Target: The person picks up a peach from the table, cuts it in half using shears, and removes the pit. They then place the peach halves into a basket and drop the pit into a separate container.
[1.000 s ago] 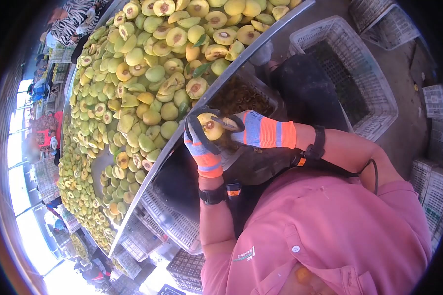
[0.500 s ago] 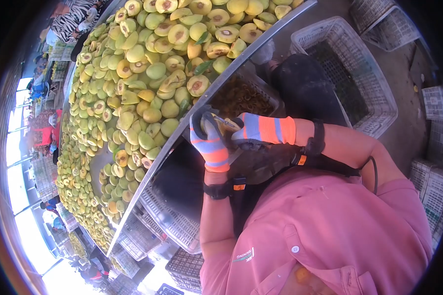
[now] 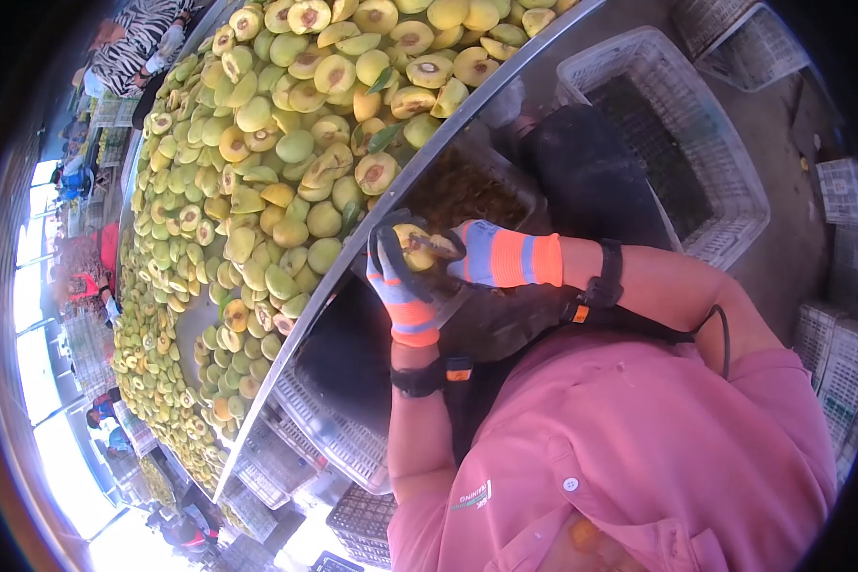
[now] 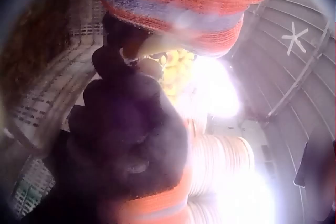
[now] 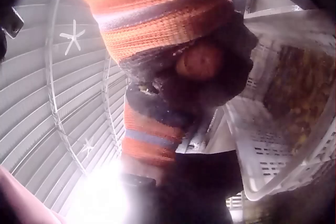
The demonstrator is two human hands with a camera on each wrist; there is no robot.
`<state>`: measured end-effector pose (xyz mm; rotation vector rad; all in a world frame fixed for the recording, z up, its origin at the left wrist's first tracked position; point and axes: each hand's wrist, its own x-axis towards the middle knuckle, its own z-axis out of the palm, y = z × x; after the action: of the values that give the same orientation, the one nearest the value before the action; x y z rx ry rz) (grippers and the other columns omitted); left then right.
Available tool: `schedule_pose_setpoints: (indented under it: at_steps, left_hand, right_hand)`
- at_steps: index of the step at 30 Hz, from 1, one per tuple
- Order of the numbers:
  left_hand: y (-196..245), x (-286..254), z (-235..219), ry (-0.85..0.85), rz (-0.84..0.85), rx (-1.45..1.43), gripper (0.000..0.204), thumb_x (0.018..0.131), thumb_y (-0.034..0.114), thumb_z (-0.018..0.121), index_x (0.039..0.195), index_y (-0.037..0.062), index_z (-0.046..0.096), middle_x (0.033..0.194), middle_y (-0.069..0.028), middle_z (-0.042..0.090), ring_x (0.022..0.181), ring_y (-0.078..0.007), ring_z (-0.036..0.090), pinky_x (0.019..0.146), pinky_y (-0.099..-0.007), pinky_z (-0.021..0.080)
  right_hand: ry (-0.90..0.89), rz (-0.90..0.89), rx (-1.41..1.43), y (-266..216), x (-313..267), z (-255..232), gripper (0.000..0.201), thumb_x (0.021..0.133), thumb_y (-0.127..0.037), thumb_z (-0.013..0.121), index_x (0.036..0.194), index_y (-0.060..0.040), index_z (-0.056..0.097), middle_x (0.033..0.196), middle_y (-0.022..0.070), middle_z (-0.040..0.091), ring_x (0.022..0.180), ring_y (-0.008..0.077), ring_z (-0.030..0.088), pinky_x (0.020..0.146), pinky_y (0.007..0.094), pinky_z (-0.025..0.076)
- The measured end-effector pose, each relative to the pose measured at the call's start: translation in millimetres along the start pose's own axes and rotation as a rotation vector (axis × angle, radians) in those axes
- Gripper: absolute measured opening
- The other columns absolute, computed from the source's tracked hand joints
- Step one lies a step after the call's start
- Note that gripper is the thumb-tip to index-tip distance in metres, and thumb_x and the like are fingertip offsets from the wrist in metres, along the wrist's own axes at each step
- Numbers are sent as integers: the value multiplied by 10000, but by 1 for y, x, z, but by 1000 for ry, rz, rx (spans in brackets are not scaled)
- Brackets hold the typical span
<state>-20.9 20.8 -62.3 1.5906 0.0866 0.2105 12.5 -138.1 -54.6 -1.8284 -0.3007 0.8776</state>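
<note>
In the head view my gloved left hand (image 3: 402, 286) holds a cut yellow fruit (image 3: 416, 250), its fingers curled round the far side. Close against it, my gloved right hand (image 3: 500, 254) grips a small brownish tool (image 3: 442, 246) whose tip meets the fruit's cut face; its exact shape is unclear. The left wrist view has my left hand (image 4: 184, 14) at the top and the dark fingers of my right hand (image 4: 131, 119) curled below. From the right wrist, my right hand (image 5: 178, 40) is close up and hides the fruit, with my left hand (image 5: 152, 134) beneath.
A metal-edged table (image 3: 467, 110) piled with halved fruit (image 3: 296, 146) lies beyond the hands. Below its edge stands a crate of brown scraps (image 3: 477, 191); a large white crate (image 3: 725, 162) is at the right. Other people (image 3: 138, 48) work across the table.
The left hand tilted inward, then turned back so the fruit's cut face shows again. The right hand and its tool shifted slightly left and remain against the fruit.
</note>
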Motion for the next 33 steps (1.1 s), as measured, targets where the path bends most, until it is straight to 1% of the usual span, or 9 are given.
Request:
schedule_pose_setpoints:
  at_steps: [5, 8, 11, 18, 20, 23, 29, 30, 33]
  left_hand:
    - [-12, -2, 7, 167, -62, -115, 287, 973, 211, 445, 1062, -15, 597, 999, -87, 648, 861, -158, 618, 748, -298, 516]
    - [2, -1, 13, 91, 286, 619, 241, 967, 184, 476, 999, -6, 622, 934, -67, 647, 785, -133, 592, 675, -279, 488]
    - [-6, -1, 16, 191, -52, 84, 221, 963, 167, 493, 930, 2, 637, 848, -46, 635, 726, -121, 564, 631, -268, 456]
    - [-4, 6, 10, 110, -8, 140, 228, 972, 162, 475, 950, -5, 628, 847, -53, 639, 733, -121, 584, 639, -268, 472]
    - [1, 18, 3, 67, 148, 296, 238, 984, 167, 457, 994, -6, 621, 879, -64, 647, 750, -132, 605, 659, -267, 492]
    - [-14, 19, -21, 169, -260, -375, 196, 932, 94, 473, 1058, 20, 604, 933, -81, 654, 815, -168, 639, 704, -294, 541]
    - [9, 8, -16, -282, 111, 344, 510, 813, 211, 705, 1234, 3, 505, 1100, -84, 624, 951, -211, 614, 864, -321, 502]
    - [16, 5, -14, -265, -134, -60, 511, 837, 219, 688, 1257, 7, 489, 1111, -85, 622, 949, -206, 613, 854, -318, 502]
    - [30, 7, -17, -254, -258, -72, 500, 977, 352, 511, 1340, 20, 428, 1154, -86, 612, 969, -194, 609, 834, -308, 507]
  right_hand:
    - [-113, 206, 128, -17, -11, -5, 303, 804, -207, 605, 940, 63, 599, 697, 162, 615, 561, 262, 627, 461, 375, 483]
    - [-171, 253, 152, -11, -6, -2, 353, 796, -227, 624, 955, 85, 576, 722, 186, 616, 560, 290, 632, 436, 402, 473]
    - [-195, 219, 187, 7, 1, 6, 349, 795, -230, 629, 963, 72, 578, 718, 174, 614, 541, 279, 624, 408, 408, 457]
    - [-103, 96, 156, -4, -7, 2, 329, 812, -233, 625, 966, 58, 610, 743, 156, 643, 644, 264, 644, 561, 383, 490]
    - [32, -218, 58, 8, 3, 6, 295, 819, -206, 623, 975, 44, 620, 772, 155, 659, 703, 244, 646, 636, 364, 491]
    - [286, -357, 270, 6, 7, -2, 245, 826, -150, 625, 1021, -2, 634, 830, 161, 675, 765, 209, 642, 705, 348, 491]
    - [-56, -335, 329, 2, 4, -15, 402, 842, -267, 733, 1153, -37, 623, 921, 15, 660, 822, 89, 574, 702, 264, 479]
    - [-63, -388, 331, 2, 4, -15, 392, 837, -289, 733, 1123, -41, 634, 915, 26, 663, 777, 99, 583, 642, 264, 484]
    - [-97, -193, 446, -10, -2, -20, 386, 834, -340, 732, 1084, -57, 652, 888, 38, 664, 718, 90, 588, 559, 250, 477]
